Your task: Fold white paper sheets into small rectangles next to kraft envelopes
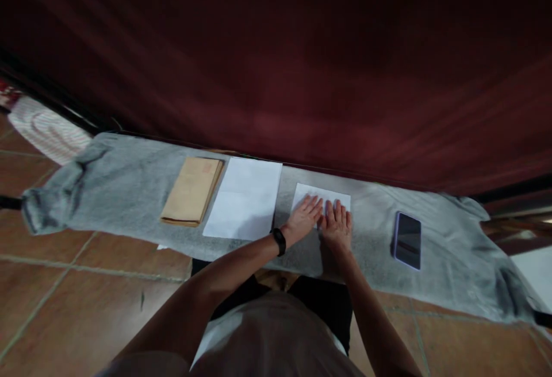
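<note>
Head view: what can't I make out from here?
Small white sheet, head view: partly hidden beneath the left hand and right hand.
Brown paper stack, head view: its reddish mark is too small and blurred to read.
White item at far right, head view: cut off by the picture's edge, so I can't tell what it is.

The small rectangular paper point(332, 194) and the larger rectangular paper point(244, 199) are plain white. The rectangular paper bundle point(190, 190) is tan with a faint reddish patch, the slim phone point(409, 242) black with a lilac rim. The cover cloth point(129, 187) is mottled grey, the hanging cloth point(276, 78) dark red.
</note>
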`<state>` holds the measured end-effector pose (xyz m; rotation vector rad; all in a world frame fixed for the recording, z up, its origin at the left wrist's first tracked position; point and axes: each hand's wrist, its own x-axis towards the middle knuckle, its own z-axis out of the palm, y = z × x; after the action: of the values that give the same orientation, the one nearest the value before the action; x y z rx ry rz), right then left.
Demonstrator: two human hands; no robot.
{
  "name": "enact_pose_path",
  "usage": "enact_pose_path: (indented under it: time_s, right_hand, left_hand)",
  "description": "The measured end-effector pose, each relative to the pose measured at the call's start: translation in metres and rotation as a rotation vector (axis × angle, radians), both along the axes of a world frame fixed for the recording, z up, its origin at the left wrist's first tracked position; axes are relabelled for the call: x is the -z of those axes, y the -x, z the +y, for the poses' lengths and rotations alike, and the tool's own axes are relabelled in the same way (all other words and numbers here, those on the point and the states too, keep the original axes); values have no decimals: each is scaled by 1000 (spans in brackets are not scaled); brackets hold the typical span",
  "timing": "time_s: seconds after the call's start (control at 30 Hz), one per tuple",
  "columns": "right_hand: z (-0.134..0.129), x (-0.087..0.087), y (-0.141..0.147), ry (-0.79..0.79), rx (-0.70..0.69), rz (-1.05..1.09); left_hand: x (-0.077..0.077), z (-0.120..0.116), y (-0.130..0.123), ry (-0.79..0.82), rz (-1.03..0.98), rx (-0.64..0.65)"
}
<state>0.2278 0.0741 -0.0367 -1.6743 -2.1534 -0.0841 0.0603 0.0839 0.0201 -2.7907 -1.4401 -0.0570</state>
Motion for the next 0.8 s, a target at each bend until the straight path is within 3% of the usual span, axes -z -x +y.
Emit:
enact_pose_path:
  time_s: [0.1, 0.4, 0.57, 0.8]
  right_hand:
    - [-1, -1, -2, -5, -14, -30]
    - [-1, 4, -10, -48, -44, -107]
    - [-2, 0, -22, -8, -92, -139]
    - [-3, -1, -46, 31, -10, -139]
  left_hand:
    - [11, -1, 0, -42, 12, 94]
    - [24, -9, -2, -190, 129, 138]
    - [22, -13, -1, -163, 134, 150]
    - [22, -11, 5, -75, 52, 89]
